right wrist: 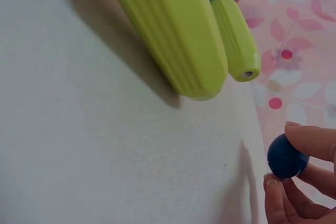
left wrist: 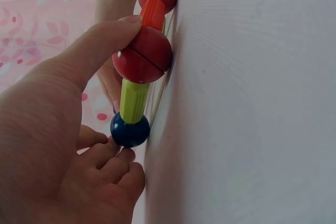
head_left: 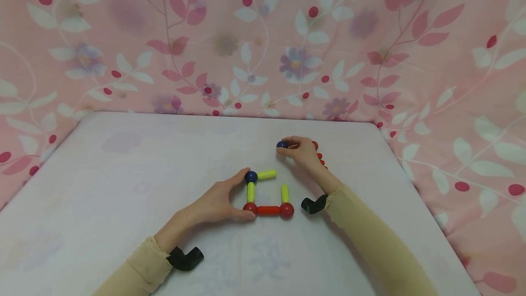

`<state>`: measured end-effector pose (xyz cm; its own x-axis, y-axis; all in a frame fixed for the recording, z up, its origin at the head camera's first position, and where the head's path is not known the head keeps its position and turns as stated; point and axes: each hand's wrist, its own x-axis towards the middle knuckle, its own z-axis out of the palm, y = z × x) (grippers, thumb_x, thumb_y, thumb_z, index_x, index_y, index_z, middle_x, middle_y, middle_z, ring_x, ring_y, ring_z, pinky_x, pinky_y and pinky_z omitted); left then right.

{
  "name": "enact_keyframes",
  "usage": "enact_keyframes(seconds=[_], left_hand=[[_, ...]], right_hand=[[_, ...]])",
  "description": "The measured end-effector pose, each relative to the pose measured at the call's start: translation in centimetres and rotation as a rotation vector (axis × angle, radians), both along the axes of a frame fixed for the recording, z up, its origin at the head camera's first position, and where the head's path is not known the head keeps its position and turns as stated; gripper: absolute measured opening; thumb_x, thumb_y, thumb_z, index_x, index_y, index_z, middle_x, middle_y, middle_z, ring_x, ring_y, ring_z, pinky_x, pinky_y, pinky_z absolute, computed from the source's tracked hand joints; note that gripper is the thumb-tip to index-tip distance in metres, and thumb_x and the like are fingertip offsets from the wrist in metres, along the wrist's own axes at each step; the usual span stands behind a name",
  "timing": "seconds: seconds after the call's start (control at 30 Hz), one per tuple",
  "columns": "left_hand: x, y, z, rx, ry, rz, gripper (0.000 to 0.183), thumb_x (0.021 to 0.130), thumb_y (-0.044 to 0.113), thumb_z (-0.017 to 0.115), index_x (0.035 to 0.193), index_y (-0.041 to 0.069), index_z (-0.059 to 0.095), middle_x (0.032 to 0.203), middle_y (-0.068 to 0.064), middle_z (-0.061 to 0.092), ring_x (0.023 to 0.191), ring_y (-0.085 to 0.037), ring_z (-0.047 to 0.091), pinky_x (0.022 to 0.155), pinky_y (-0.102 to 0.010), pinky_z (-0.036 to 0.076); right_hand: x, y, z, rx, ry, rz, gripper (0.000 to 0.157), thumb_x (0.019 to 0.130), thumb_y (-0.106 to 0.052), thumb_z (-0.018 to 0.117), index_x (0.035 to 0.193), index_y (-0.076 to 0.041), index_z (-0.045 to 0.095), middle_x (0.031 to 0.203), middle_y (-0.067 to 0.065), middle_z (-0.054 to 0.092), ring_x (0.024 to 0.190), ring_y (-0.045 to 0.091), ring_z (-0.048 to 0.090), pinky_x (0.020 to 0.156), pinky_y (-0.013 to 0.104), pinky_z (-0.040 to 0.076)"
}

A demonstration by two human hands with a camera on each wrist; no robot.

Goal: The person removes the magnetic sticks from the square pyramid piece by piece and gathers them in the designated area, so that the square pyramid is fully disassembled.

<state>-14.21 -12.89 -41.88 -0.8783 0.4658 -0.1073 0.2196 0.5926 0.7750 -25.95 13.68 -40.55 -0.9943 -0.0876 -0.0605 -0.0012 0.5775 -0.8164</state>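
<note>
A partly built square of magnetic sticks and balls lies on the table. It has a blue ball [head_left: 251,177], yellow-green sticks [head_left: 267,174], a red ball [head_left: 286,210] at the right corner and a red stick [head_left: 269,210]. My left hand [head_left: 213,202] grips its left side, thumb on the near-left red ball [left wrist: 143,55] and fingertips at the blue corner ball [left wrist: 129,129]. Farther back and to the right, my right hand [head_left: 302,153] pinches a loose blue ball [right wrist: 287,156] between thumb and fingers. Two yellow-green sticks [right wrist: 236,40] have free ends.
Several red pieces [head_left: 320,155] lie just beyond my right hand, partly hidden by it. The white-covered table [head_left: 102,186] ends at a pink floral cloth [head_left: 263,49] behind and on the sides. A black wrist device [head_left: 186,258] sticks out from each sleeve.
</note>
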Motion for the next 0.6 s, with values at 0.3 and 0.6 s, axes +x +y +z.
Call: enact_keyframes(seconds=[0.3, 0.6], left_hand=[[0.0, 0.0, -0.1, 0.005, -0.004, -0.003, 0.112, 0.071, 0.055, 0.086, 0.16, 0.025, 0.025, 0.163, 0.004, 0.031, 0.151, -0.02, 0.027, 0.117, -0.053, 0.033], [0.1, 0.0, -0.1, -0.009, 0.012, 0.001, 0.111, 0.071, 0.056, 0.085, 0.159, 0.026, 0.026, 0.162, 0.004, 0.032, 0.151, -0.02, 0.028, 0.118, -0.052, 0.033]], right_hand=[[-1.8, -0.8, -0.5, 0.017, -0.054, -0.046, 0.048, 0.086, -0.034, 0.079, 0.127, -0.01, 0.067, 0.116, 0.009, 0.067, 0.106, 0.026, 0.059, 0.091, 0.037, 0.052], [-1.7, -1.2, -0.4, 0.018, -0.038, -0.063, 0.044, 0.088, -0.029, 0.078, 0.125, -0.007, 0.067, 0.117, 0.012, 0.068, 0.107, 0.027, 0.059, 0.097, 0.04, 0.052]])
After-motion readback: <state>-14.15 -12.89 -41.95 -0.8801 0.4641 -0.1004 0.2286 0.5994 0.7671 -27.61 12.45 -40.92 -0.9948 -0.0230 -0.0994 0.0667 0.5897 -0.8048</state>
